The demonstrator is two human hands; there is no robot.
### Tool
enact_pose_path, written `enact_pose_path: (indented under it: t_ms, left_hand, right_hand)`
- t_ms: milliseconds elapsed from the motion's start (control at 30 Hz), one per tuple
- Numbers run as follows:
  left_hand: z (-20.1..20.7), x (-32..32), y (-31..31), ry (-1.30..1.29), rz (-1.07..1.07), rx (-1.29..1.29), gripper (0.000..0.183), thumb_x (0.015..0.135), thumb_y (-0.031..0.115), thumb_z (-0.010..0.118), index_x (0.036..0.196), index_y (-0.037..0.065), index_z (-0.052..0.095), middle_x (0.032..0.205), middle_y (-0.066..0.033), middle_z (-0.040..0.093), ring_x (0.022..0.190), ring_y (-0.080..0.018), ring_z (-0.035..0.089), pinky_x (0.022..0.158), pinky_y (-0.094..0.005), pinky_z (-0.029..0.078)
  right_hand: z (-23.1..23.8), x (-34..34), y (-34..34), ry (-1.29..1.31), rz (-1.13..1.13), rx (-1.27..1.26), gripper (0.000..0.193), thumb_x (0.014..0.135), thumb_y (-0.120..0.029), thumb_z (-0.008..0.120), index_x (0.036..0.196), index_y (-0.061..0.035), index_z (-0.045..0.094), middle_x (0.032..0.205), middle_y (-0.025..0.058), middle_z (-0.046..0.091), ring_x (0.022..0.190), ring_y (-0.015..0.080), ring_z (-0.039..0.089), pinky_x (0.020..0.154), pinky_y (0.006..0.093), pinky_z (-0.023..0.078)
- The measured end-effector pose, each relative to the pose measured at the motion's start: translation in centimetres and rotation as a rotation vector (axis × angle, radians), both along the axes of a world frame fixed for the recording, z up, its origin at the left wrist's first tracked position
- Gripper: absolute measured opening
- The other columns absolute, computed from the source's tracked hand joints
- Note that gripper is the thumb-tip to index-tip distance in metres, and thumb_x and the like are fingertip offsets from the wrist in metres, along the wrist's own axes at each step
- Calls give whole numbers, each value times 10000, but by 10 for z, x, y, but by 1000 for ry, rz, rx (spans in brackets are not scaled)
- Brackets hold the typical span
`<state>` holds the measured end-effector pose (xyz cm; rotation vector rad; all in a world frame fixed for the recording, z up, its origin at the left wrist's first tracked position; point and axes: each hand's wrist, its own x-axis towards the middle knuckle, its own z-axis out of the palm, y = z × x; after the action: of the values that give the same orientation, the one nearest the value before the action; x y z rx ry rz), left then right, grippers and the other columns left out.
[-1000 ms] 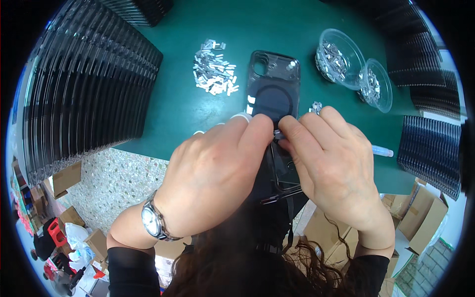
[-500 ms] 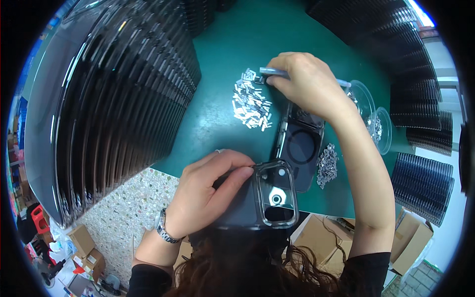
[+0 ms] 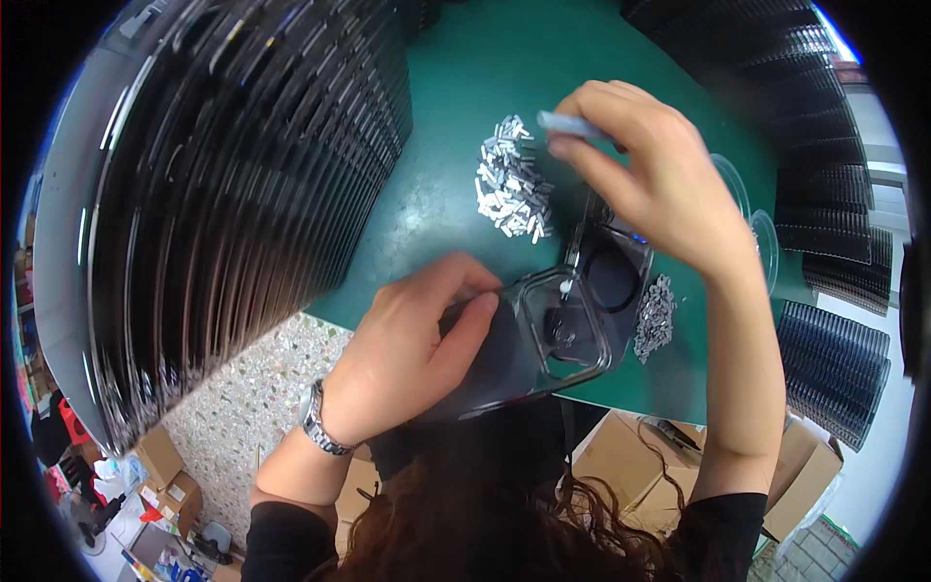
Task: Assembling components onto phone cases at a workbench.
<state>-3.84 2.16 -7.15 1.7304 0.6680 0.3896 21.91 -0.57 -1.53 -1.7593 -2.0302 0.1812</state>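
My left hand [image 3: 412, 335] pinches the edge of a clear, dark-backed phone case [image 3: 490, 364] with a large square camera opening, tilted over the near table edge. My right hand [image 3: 655, 165] is closed around a pale, pen-like stick [image 3: 570, 124], slightly blurred, just right of a pile of small silvery-white strips [image 3: 514, 184]. Whether anything clings to the stick's tip cannot be made out. Below the right hand lies another phone case [image 3: 613, 279] with a dark ring, partly hidden by the held case. Beside it is a heap of tiny grey metal parts [image 3: 657, 320].
A tall row of stacked dark cases [image 3: 262, 194] leans along the left of the green table [image 3: 475, 58]. More case stacks [image 3: 824, 194] line the right side. Clear round tubs [image 3: 764, 247] stand behind my right forearm. Cardboard boxes [image 3: 630, 461] sit below the near edge.
My left hand has raised the phone case away from me and to the right, over the lying case. My right hand has drawn rightward from the strip pile, still holding the stick.
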Motion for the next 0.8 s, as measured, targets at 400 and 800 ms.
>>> enact_pose_path:
  t_ms: [400, 800]
  left_hand:
    - [34, 28, -13, 23, -136, 316, 125, 939, -9, 648, 1063, -19, 646, 912, -172, 693, 777, -289, 667, 711, -345, 511]
    - [48, 46, -40, 45, -251, 504, 76, 948, 45, 646, 1011, 21, 612, 875, -187, 669, 776, -432, 667, 659, -497, 528]
  right_hand:
    - [16, -46, -90, -229, 104, -26, 214, 732, -31, 728, 921, -50, 631, 869, 50, 576, 826, 240, 594, 653, 367, 526]
    - [10, -27, -139, 75, -23, 53, 239, 832, -73, 761, 1052, -23, 684, 890, 72, 628, 844, 288, 617, 675, 420, 526]
